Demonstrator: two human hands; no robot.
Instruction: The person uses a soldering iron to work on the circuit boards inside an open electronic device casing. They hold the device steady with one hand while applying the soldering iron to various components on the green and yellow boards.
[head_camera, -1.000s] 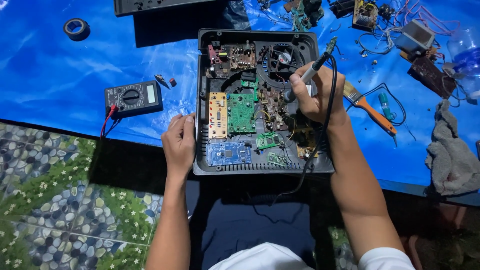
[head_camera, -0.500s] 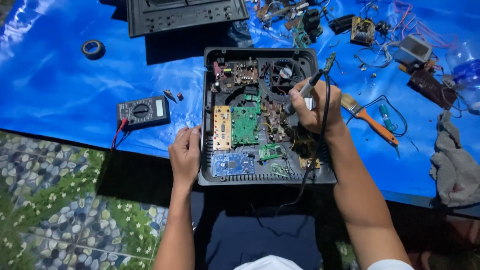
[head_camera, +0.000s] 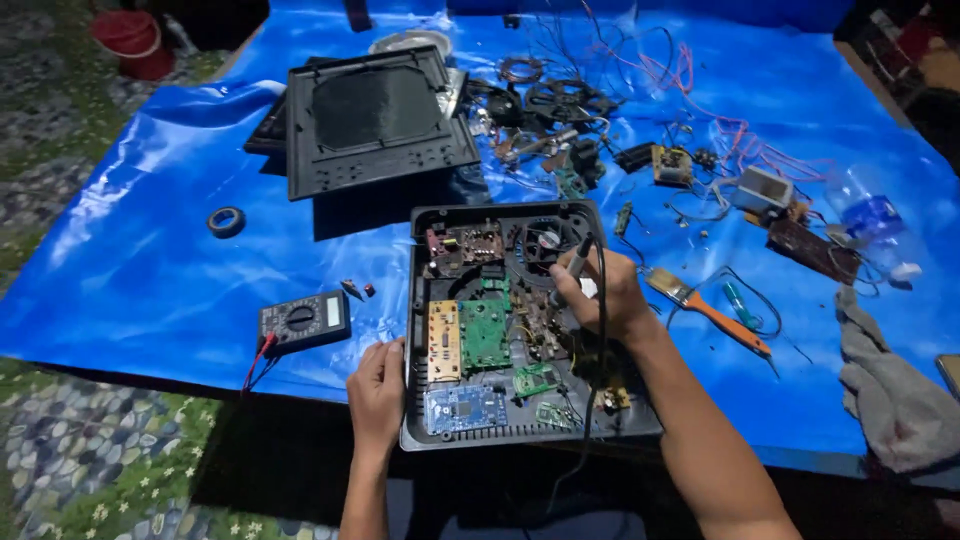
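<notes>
An opened black device case (head_camera: 418, 300) lies on the blue tarp, filled with circuit boards (head_camera: 486, 335) and a small fan (head_camera: 545, 243). My right hand (head_camera: 605, 295) holds a corded pen-like tool (head_camera: 578, 258), pointing down onto the boards in the middle of the case. Its black cord runs down over the case toward me. My left hand (head_camera: 376, 392) grips the case's lower left edge, steadying it.
A multimeter (head_camera: 303, 320) with red and black leads lies left of the case. The black cover panel (head_camera: 378, 115) sits behind it. A tape roll (head_camera: 227, 221), an orange-handled brush (head_camera: 708, 310), a grey rag (head_camera: 895, 390), loose wires and parts (head_camera: 640, 130) and a red bucket (head_camera: 130, 40) are around.
The view has tilted up, showing more of the tarp and the cover panel. Both hands keep their places on the case and the tool.
</notes>
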